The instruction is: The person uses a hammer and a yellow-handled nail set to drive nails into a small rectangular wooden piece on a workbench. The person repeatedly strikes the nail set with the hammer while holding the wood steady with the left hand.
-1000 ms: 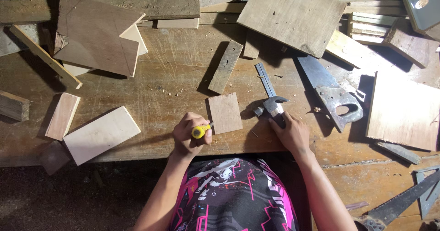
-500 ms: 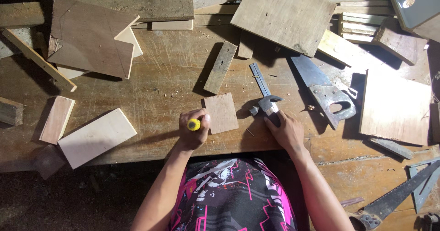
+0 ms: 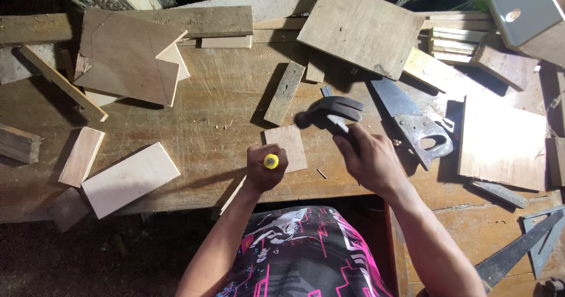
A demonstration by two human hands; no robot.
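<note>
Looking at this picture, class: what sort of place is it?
Probably a woodworking bench: a scarred wooden table strewn with offcuts, a handsaw, and a claw hammer in the right hand.

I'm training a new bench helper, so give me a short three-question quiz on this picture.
1. True or false: the right hand holds a hammer.
2. What colour is the tool end in the left hand? A) red B) yellow C) blue
3. Which tool lies on the bench just right of the hammer?

Key: 1. True. 2. B: the yellow-ended tool is held upright by the small wood square. 3. The handsaw.
</note>
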